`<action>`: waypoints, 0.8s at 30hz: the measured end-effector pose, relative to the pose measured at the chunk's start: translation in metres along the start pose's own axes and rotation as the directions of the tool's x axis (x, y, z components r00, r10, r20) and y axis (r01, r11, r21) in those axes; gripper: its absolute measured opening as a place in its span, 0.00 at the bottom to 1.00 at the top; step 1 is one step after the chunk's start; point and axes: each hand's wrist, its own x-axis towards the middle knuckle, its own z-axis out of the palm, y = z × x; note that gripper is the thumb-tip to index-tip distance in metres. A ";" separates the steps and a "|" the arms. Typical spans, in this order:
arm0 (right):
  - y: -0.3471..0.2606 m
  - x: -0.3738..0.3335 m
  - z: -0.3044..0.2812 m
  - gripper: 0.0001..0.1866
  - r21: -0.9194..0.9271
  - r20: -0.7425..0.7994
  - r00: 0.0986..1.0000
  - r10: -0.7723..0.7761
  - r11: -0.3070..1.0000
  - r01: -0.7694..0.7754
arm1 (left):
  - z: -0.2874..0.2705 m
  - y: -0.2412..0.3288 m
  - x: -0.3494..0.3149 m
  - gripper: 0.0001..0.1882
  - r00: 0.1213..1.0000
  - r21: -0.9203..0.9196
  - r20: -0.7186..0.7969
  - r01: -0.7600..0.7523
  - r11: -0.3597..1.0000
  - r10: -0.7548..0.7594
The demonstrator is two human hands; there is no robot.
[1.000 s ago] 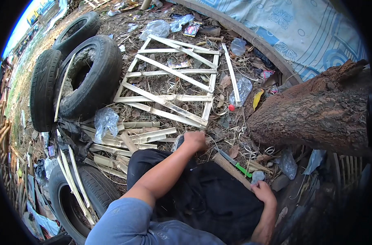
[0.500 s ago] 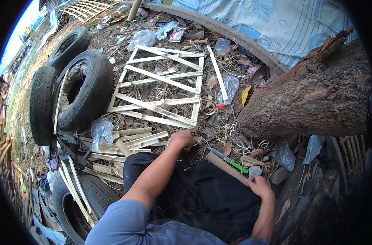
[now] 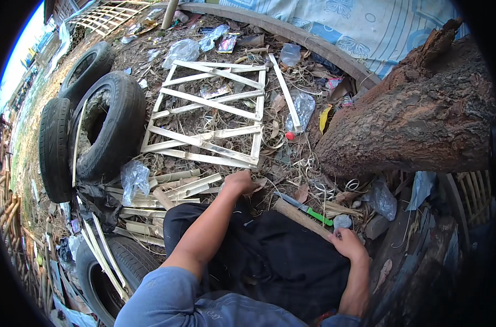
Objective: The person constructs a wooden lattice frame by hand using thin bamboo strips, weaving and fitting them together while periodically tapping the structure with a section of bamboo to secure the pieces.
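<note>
My left hand (image 3: 239, 182) reaches forward to the ground at the near corner of a lattice frame of pale bamboo slats (image 3: 210, 109). Its fingers are curled over debris and a light strip; what they hold is hidden. My right hand (image 3: 348, 245) rests by my right knee, closed around the near end of a thick wooden stick (image 3: 299, 217) that lies across my dark trousers. Just beyond the stick, a knife with a green handle (image 3: 308, 207) lies on the ground.
A big rough tree trunk (image 3: 411, 120) fills the right. Three old tyres (image 3: 103, 128) stand at the left, another (image 3: 103, 272) by my left side. Split bamboo pieces (image 3: 171, 188), plastic bags and a bottle (image 3: 290, 53) litter the ground. A patterned blue cloth (image 3: 357, 22) lies behind.
The view has shifted slightly as my head moved. Both hands stay in nearly the same places, left by the frame's corner, right on the stick.
</note>
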 end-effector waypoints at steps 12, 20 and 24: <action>-0.016 0.009 -0.002 0.17 0.132 0.114 0.979 -0.169 0.979 0.154 | -0.013 -0.003 0.004 0.39 0.998 -0.150 -0.020 0.061 0.987 -0.065; -0.124 0.139 0.008 0.14 0.622 0.073 0.938 -0.338 0.751 0.222 | -0.007 -0.036 0.042 0.55 0.949 -0.951 -0.011 0.087 0.296 -0.315; -0.175 0.253 0.030 0.19 0.791 -0.240 0.966 -0.091 0.559 0.249 | 0.004 -0.052 0.050 0.49 0.899 -0.988 0.062 0.117 0.101 -0.434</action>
